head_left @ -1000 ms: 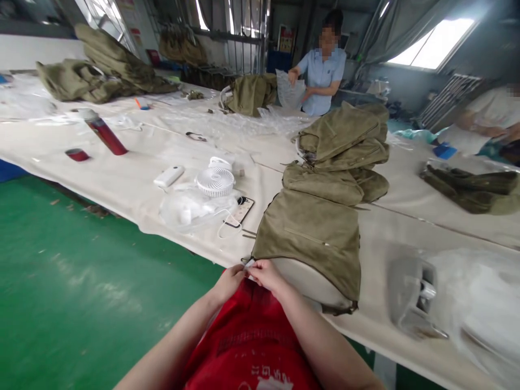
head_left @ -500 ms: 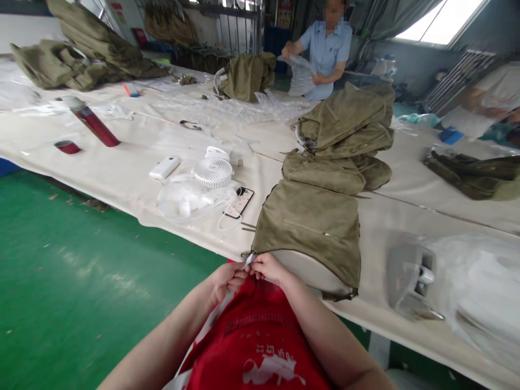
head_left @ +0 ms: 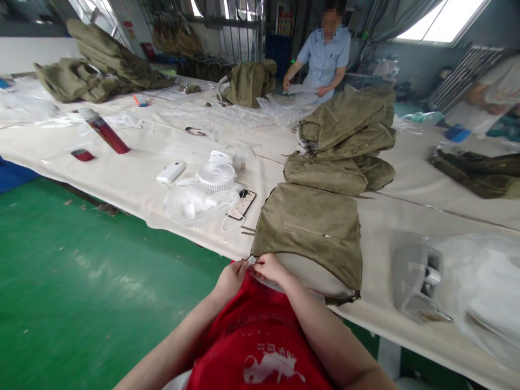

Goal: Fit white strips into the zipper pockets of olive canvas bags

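An olive-green bag [head_left: 309, 216] lies flat at the table's front edge, its pale curved opening towards me. At its near left corner my left hand [head_left: 232, 277] and my right hand [head_left: 268, 267] meet with fingers pinched. Between the fingertips is a small white piece [head_left: 252, 260], which both hands grip; its exact shape is too small to make out. Behind the bag, more olive bags [head_left: 345, 122] are piled up.
Left of the bag are a phone [head_left: 242, 205], a white fan [head_left: 216, 175], a white power bank [head_left: 171, 173] and a red flask [head_left: 108, 132]. Clear plastic bags [head_left: 487, 281] lie at the right. Across the table a person [head_left: 325, 54] handles plastic.
The white strip that hung below my left hand no longer shows. My left hand has turned slightly beside the bag's corner. The person across the table has lowered the plastic.
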A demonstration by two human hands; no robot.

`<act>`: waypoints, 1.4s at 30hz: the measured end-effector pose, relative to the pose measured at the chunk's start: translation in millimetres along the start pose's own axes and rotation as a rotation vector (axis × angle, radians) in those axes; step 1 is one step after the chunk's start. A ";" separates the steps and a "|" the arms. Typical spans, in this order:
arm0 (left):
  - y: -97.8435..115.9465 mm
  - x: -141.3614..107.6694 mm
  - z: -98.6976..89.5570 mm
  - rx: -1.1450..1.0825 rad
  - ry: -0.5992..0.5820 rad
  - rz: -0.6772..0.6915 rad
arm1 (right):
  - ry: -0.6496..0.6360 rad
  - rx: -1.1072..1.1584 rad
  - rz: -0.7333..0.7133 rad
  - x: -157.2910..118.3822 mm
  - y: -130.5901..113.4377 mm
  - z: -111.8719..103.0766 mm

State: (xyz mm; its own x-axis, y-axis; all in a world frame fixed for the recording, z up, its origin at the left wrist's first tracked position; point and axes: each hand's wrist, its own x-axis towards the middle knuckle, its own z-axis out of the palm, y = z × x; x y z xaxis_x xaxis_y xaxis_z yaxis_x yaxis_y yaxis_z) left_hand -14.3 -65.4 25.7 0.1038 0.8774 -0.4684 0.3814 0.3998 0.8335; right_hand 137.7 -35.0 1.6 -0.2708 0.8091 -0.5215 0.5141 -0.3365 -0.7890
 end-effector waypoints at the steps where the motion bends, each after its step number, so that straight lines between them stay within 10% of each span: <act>1: 1.2 -3.0 1.5 0.197 0.062 0.086 | 0.008 0.020 0.007 -3.0 -1.2 -3.1; 6: 4.0 -13.8 8.8 1.067 0.116 0.304 | 0.042 0.150 0.046 -14.4 -11.4 -8.3; 14: -0.6 -18.1 16.6 1.212 0.104 0.359 | 0.035 0.207 0.011 -16.5 -11.6 6.0; 25: -5.1 -7.9 13.3 0.446 0.169 0.152 | 0.112 0.460 0.072 -25.1 -1.9 21.8; 29: 1.2 -4.1 5.6 -0.235 -0.071 -0.162 | 0.112 0.510 0.018 -23.6 7.6 29.9; 36: 9.3 -10.0 -22.8 -0.668 -0.536 -0.331 | 0.129 0.455 -0.014 -18.5 12.4 36.7; 42: 1.3 -20.2 -31.4 -0.723 -0.567 -0.402 | 0.233 0.049 -0.022 -24.8 2.5 26.4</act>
State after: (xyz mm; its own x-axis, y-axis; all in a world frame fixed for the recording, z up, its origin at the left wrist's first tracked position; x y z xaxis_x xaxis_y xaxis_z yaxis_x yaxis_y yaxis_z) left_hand -44.7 -74.4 45.4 0.5845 0.4607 -0.6679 -0.1460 0.8695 0.4719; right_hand 124.2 -68.7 4.0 -0.0834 0.9041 -0.4190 0.4682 -0.3356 -0.8174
